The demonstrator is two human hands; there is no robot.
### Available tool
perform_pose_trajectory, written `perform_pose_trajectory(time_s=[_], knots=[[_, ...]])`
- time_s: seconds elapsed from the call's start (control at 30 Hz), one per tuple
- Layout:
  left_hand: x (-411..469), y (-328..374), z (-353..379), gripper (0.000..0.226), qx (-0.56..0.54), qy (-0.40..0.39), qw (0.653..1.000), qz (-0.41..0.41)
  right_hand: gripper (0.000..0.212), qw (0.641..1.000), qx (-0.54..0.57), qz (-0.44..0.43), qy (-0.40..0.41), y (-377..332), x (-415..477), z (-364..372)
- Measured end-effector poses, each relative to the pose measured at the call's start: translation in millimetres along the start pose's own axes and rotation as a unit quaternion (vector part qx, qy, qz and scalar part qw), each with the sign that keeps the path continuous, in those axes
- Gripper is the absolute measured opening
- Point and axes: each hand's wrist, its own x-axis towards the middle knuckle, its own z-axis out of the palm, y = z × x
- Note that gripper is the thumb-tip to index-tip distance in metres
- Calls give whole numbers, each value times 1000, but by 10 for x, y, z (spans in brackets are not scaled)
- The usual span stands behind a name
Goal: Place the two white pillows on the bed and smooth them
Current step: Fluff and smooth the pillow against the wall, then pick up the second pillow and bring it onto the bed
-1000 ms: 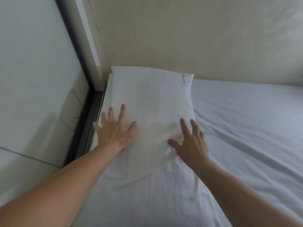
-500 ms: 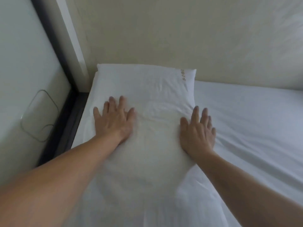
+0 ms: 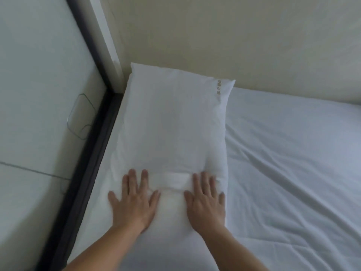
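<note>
A white pillow (image 3: 172,124) lies lengthwise along the left edge of the bed (image 3: 293,163), its far end against the beige wall. It has a small embroidered mark near its far right corner. My left hand (image 3: 134,200) presses flat on the pillow's near left part, fingers spread. My right hand (image 3: 205,200) presses flat on its near right part, fingers apart. A small fold of fabric bunches between the two hands. I see only one pillow.
The white sheet is wrinkled to the right of the pillow. A dark frame strip (image 3: 86,173) runs along the bed's left side, beside a pale panel (image 3: 39,94) with a clear wall hook (image 3: 80,116). The beige wall (image 3: 234,36) closes the far side.
Both hands have slid toward me along the pillow, from its middle to its near part, and the view has tilted back so more pillow shows ahead.
</note>
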Motion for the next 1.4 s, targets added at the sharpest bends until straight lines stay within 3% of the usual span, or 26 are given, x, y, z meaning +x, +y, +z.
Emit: perform_pose_trajectory(time_s=[0.03,0.07,0.13,0.27,0.37,0.7,0.8,0.93,1.03,1.17,1.3,1.4], knots=[[-129,-79,2,74,0,-25,998,-64,63,997,4,78,-14,185,-90,-27],[-261,-124,-43,75,12,-42,993,-114,64,994,-14,104,-25,324,-179,-95],[-454,-74,-180,74,44,-20,987,-152,65,998,-46,39,-21,448,-344,-227],[-693,556,-340,66,22,62,996,-64,64,993,-54,-99,-28,377,-591,-384],[-827,907,-330,62,-26,55,998,-28,64,986,-84,-142,-30,407,-697,-470],[-1622,638,-297,44,-113,12,991,64,58,980,-124,-156,-24,605,-1424,-509],[-1872,426,-235,40,-92,-35,989,114,58,982,-123,-143,-17,560,-1724,-472],[-2327,234,88,76,-14,-214,960,179,63,988,-119,-97,-6,527,-2321,-224],[-2809,-21,598,107,83,-305,929,194,73,985,-124,-91,-73,612,-2807,232],[-3209,-310,1140,133,104,-316,918,214,104,970,-124,-80,-193,789,-3191,824],[-3279,-296,1414,118,86,-301,919,238,140,933,-185,-44,-307,1087,-3370,1194],[-3311,-304,1561,108,96,-274,927,239,145,937,-204,-71,-276,1308,-3439,1346]])
